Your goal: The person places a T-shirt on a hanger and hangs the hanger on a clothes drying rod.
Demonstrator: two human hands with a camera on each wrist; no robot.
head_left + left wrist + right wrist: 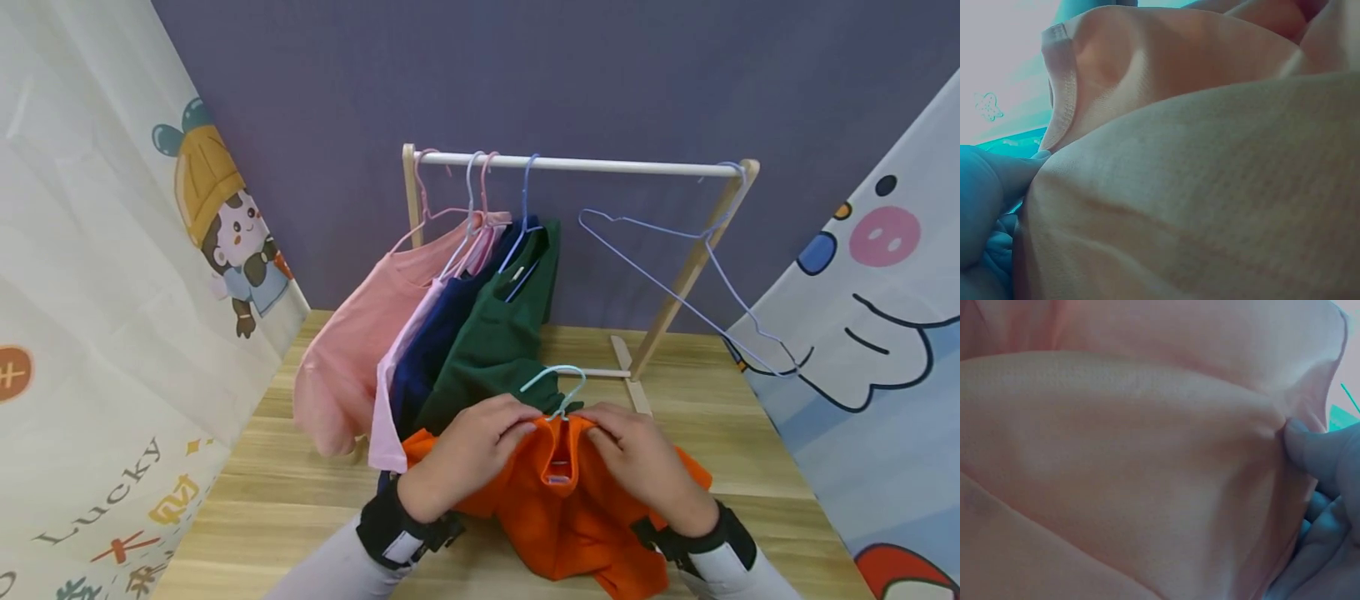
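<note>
An orange shirt (525, 508) hangs from my two hands in front of the rack, its neckline toward the top. A pale mint hanger (564, 400) sits in it, with the hook standing up out of the collar. My left hand (476, 446) pinches the fabric left of the neckline, thumb on the near side. On the other side of the collar my right hand (648, 458) pinches it the same way. Both wrist views are filled by the shirt's cloth (1197, 187), with the thumb (1307, 447) pressing into it in the right one.
Behind stands a rack with a white rail (622, 166) and wooden posts. A pink shirt (375, 325), a lilac one, a navy one and a dark green shirt (495, 333) hang at its left. A bare lavender hanger (660, 287) hangs at the right end. The wooden table (300, 500) lies below.
</note>
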